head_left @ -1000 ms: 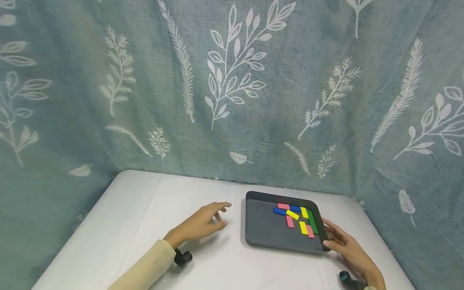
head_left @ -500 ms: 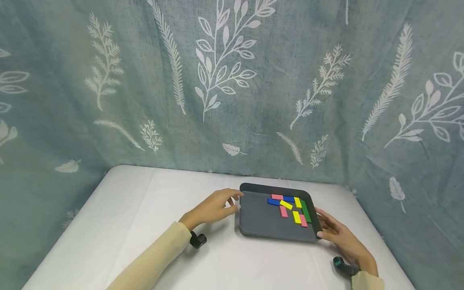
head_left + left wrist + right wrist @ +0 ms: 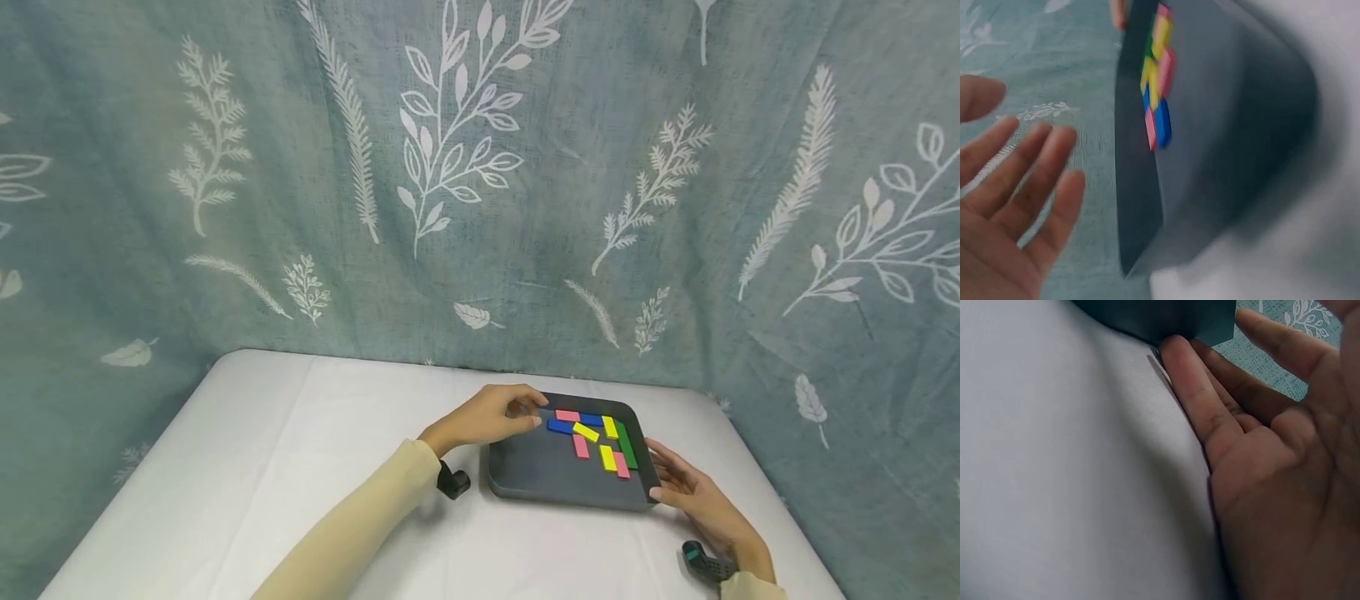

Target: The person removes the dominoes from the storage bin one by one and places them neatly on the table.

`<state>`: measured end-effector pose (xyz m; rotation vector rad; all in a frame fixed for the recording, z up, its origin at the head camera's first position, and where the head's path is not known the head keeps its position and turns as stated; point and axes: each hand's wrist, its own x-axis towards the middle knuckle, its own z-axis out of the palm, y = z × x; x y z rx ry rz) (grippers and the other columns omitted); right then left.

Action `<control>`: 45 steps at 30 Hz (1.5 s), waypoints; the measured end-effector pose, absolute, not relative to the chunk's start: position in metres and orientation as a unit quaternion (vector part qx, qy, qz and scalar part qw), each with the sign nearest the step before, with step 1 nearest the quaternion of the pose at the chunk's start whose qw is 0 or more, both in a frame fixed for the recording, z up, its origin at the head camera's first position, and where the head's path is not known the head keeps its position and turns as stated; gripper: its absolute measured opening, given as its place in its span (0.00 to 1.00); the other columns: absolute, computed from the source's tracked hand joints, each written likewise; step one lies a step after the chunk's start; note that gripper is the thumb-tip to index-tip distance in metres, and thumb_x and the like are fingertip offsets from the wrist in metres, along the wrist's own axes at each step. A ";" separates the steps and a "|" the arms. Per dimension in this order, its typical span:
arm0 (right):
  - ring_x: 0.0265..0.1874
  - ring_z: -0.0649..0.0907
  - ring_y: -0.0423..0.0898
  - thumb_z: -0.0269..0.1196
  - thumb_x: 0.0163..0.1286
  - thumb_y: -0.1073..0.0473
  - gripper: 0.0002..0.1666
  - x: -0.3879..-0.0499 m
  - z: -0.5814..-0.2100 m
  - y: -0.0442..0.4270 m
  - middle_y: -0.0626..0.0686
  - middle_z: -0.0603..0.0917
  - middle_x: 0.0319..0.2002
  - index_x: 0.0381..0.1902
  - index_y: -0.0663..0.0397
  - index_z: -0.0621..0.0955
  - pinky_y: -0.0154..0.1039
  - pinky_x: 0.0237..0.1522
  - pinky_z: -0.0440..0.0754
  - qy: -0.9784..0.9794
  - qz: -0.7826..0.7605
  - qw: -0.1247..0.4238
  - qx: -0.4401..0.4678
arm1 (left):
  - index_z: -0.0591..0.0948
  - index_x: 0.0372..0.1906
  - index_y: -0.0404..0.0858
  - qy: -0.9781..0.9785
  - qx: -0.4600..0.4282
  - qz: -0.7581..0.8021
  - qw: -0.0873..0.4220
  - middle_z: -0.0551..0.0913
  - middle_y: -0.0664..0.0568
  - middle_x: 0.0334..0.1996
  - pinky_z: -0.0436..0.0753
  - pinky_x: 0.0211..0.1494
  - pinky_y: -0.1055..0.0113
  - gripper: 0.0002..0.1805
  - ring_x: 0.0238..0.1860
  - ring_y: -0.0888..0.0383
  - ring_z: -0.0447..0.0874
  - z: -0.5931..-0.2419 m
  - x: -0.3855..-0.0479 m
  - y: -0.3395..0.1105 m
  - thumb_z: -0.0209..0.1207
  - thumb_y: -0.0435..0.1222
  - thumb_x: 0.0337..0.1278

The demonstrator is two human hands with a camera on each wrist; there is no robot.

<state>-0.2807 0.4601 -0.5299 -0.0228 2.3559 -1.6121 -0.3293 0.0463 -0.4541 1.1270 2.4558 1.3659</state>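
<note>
On the right part of the white table, a dark gray tray sits flat, with small flat blocks bunched in its right and far part. Along its far wall lie a pink block and a blue block, end to end. Next comes a yellow block, then a long green strip by the right wall. A second blue block is just nearer than the far pair, with a slanted yellow block at its end and another pink block below. One more yellow block and one more pink block lie side by side nearer the front.

A second ago the left hand was off to the left of the tray. Now it is over the tray's far left part, its fingers loose and spread, holding nothing. The blocks have kept the same layout. The right hand is still at the tray's right side, fingers a little bent, touching the outside of the wall near the front corner.

Both wrists wear black cameras, and the sleeves are cream. Behind the table hangs a green-blue cloth with white leaves on it.
</note>
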 end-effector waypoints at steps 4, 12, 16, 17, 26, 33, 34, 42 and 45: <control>0.71 0.68 0.58 0.74 0.66 0.53 0.54 -0.284 -0.529 0.458 0.61 0.59 0.78 0.83 0.38 0.58 0.41 0.62 0.76 0.822 -0.554 0.133 -0.008 | 0.81 0.64 0.49 0.772 0.340 0.529 0.096 0.84 0.55 0.50 0.82 0.53 0.60 0.18 0.45 0.61 0.84 -0.453 -0.336 0.057 0.62 0.44 0.73; 0.70 0.69 0.57 0.75 0.64 0.53 0.55 -0.285 -0.533 0.458 0.60 0.60 0.78 0.82 0.39 0.58 0.48 0.65 0.75 0.819 -0.559 0.132 0.006 | 0.82 0.60 0.47 0.762 0.316 0.550 0.130 0.86 0.57 0.44 0.83 0.48 0.64 0.15 0.46 0.48 0.87 -0.467 -0.348 0.077 0.62 0.39 0.72; 0.69 0.70 0.56 0.75 0.64 0.53 0.55 -0.284 -0.532 0.459 0.60 0.60 0.78 0.82 0.39 0.58 0.44 0.63 0.75 0.818 -0.560 0.132 0.006 | 0.83 0.59 0.46 0.769 0.315 0.539 0.136 0.86 0.56 0.42 0.84 0.47 0.59 0.16 0.47 0.42 0.86 -0.476 -0.354 0.085 0.64 0.40 0.70; 0.69 0.70 0.56 0.75 0.65 0.54 0.55 -0.283 -0.532 0.459 0.60 0.60 0.78 0.82 0.40 0.58 0.44 0.63 0.76 0.817 -0.561 0.132 0.005 | 0.83 0.59 0.46 0.770 0.315 0.537 0.138 0.86 0.56 0.42 0.84 0.47 0.57 0.16 0.46 0.42 0.86 -0.479 -0.355 0.087 0.65 0.40 0.70; 0.67 0.72 0.56 0.74 0.65 0.57 0.54 -0.282 -0.534 0.452 0.61 0.62 0.77 0.82 0.40 0.59 0.42 0.60 0.77 0.808 -0.576 0.127 0.001 | 0.82 0.60 0.42 0.780 0.293 0.528 0.167 0.85 0.54 0.41 0.84 0.47 0.53 0.18 0.43 0.44 0.87 -0.484 -0.362 0.096 0.66 0.40 0.69; 0.69 0.70 0.58 0.75 0.65 0.57 0.55 -0.282 -0.534 0.454 0.61 0.60 0.78 0.83 0.41 0.58 0.41 0.62 0.77 0.811 -0.573 0.122 0.003 | 0.80 0.62 0.35 0.782 0.276 0.527 0.185 0.84 0.53 0.44 0.84 0.47 0.51 0.20 0.44 0.43 0.87 -0.481 -0.371 0.098 0.63 0.39 0.72; 0.69 0.70 0.57 0.75 0.65 0.57 0.55 -0.281 -0.534 0.455 0.61 0.60 0.77 0.83 0.41 0.58 0.40 0.61 0.77 0.811 -0.573 0.121 0.005 | 0.80 0.62 0.35 0.780 0.277 0.528 0.188 0.84 0.54 0.45 0.84 0.48 0.51 0.20 0.45 0.44 0.87 -0.480 -0.371 0.098 0.63 0.40 0.72; 0.67 0.72 0.56 0.75 0.64 0.57 0.55 -0.278 -0.530 0.457 0.61 0.62 0.77 0.82 0.40 0.59 0.39 0.59 0.78 0.807 -0.578 0.119 0.010 | 0.81 0.61 0.40 0.767 0.287 0.541 0.192 0.86 0.48 0.47 0.83 0.51 0.45 0.19 0.47 0.39 0.85 -0.465 -0.376 0.106 0.62 0.44 0.73; 0.67 0.72 0.57 0.75 0.65 0.58 0.54 -0.278 -0.531 0.455 0.61 0.61 0.77 0.82 0.39 0.59 0.40 0.60 0.78 0.808 -0.577 0.121 0.007 | 0.81 0.60 0.40 0.774 0.288 0.532 0.184 0.86 0.52 0.45 0.83 0.51 0.46 0.18 0.46 0.41 0.86 -0.464 -0.377 0.110 0.63 0.44 0.73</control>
